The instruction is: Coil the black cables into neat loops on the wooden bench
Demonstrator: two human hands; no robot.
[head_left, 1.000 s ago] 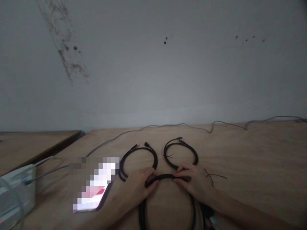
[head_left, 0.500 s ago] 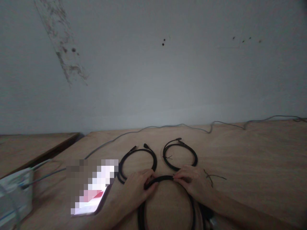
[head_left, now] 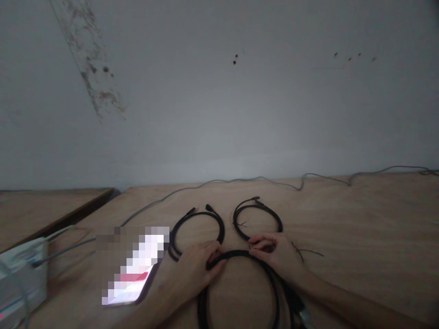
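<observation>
A coiled black cable (head_left: 278,301) lies closest to me, its lower part cut off by the frame edge. My left hand (head_left: 199,265) is closed on the top left of this coil, thumb and fingers around the strands. At the coil's top right, my right hand (head_left: 274,253) has thumb and forefinger pinched together against the cable. A tiny dark tip shows at those fingertips, too small to name. Below the right wrist, a connector with a shiny metal end (head_left: 303,315) sticks out beside the coil.
Behind my hands lie two more coiled black cables, one at left (head_left: 222,224) and one at right (head_left: 279,221). Loose dark twist ties (head_left: 310,251) rest to the right. A lit phone (head_left: 133,283), a white box (head_left: 24,278) and a thin grey cord (head_left: 151,204) are also on the wooden table.
My right hand has lifted slightly and its fingers have curled, with the fingertips still at the coil. More of the metal-ended connector shows. The left hand stays in place.
</observation>
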